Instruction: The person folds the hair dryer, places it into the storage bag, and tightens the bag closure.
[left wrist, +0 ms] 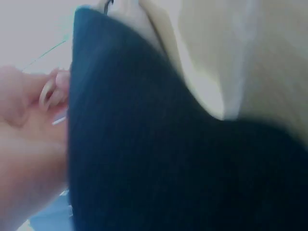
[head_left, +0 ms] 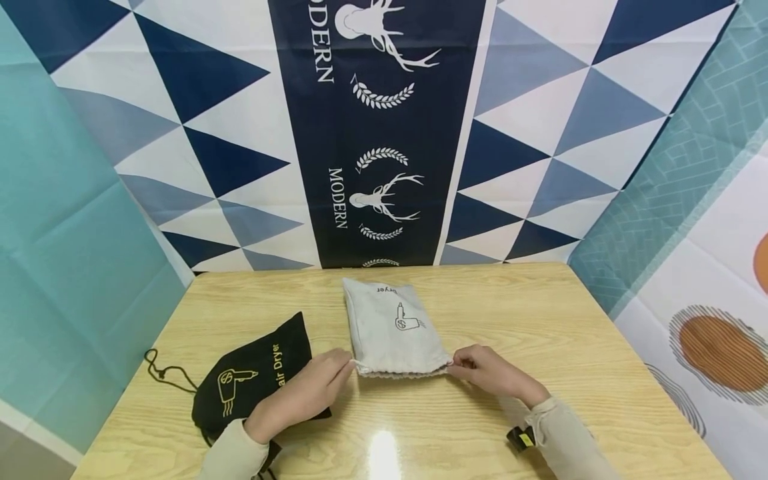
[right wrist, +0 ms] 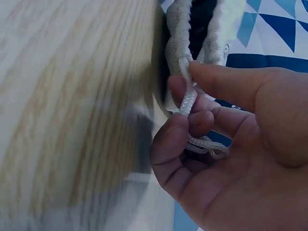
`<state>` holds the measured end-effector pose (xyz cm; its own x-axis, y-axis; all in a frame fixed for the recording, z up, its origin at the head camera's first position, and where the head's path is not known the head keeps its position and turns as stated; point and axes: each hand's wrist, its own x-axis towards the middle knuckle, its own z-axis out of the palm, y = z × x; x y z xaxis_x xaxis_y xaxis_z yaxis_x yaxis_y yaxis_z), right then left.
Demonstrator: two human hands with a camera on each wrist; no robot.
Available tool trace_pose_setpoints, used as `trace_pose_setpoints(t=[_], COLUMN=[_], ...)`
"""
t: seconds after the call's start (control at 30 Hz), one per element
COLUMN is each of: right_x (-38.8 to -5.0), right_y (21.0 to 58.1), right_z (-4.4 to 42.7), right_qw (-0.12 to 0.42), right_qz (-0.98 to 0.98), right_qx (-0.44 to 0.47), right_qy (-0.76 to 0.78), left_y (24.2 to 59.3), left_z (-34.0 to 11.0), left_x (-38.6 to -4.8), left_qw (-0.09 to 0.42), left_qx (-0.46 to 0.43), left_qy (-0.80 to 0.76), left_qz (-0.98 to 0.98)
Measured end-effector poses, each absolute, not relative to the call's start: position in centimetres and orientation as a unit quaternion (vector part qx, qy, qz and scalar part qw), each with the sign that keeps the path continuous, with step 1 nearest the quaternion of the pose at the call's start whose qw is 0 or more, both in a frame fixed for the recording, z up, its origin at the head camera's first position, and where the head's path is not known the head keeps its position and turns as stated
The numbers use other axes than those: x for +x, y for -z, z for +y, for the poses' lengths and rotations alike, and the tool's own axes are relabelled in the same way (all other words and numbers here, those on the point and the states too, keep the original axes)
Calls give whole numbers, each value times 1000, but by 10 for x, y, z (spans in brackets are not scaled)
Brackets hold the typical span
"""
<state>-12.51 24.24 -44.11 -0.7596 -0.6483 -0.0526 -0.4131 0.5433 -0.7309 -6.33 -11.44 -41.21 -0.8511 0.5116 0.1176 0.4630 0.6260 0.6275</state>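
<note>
A light grey drawstring bag (head_left: 387,327) printed with a hair dryer lies on the table, its gathered mouth toward me. At the mouth's right corner my right hand (head_left: 489,370) pinches the white drawstring (right wrist: 188,103); in the right wrist view the cord's end loops across the curled fingers. The mouth there stands partly open, with something dark inside. My left hand (head_left: 315,387) pinches the drawstring at the left corner. Beneath the left forearm lies a black drawstring bag (head_left: 240,373) with yellow hair dryer print. Black cloth (left wrist: 144,125) covers most of the left wrist view.
The black bag's cord (head_left: 168,373) trails to the left on the wooden table (head_left: 510,313). A patterned wall covering (head_left: 384,133) rises behind the table's far edge. A black wrist device (head_left: 521,439) sits by the right sleeve.
</note>
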Motion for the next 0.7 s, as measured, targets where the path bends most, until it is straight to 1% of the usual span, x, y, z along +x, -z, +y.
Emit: trace_pose_setpoints(t=[0.1, 0.17, 0.23, 0.3, 0.37, 0.43, 0.53, 0.63, 0.7], right_x=[-125, -124, -124, -125, -126, -129, -133, -137, -137], right_y=[443, 443, 443, 443, 444, 443, 441, 437, 432], right_z=[242, 241, 240, 240, 240, 241, 245, 248, 248], right_qw=[162, 162, 161, 159, 158, 158, 184, 228, 248], right_qz=[864, 864, 864, 862, 857, 848, 792, 649, 545], right_qx=[-305, -301, -298, -297, -297, -292, -267, -227, -211], right_qy=[368, 369, 372, 378, 390, 413, 517, 690, 773], left_y=[414, 413, 413, 412, 413, 414, 415, 416, 415], left_z=[-112, -109, -106, -105, -104, -103, -103, -104, -104], left_x=[-66, -67, -69, -72, -75, -77, -80, -80, -80], left_qw=[9, 12, 46, 102, 157, 196, 214, 202, 195], left_qx=[243, 236, 240, 240, 240, 236, 233, 227, 221], left_qy=[-426, -506, -599, -682, -738, -772, -785, -767, -745], left_qz=[871, 829, 762, 684, 610, 557, 533, 565, 599])
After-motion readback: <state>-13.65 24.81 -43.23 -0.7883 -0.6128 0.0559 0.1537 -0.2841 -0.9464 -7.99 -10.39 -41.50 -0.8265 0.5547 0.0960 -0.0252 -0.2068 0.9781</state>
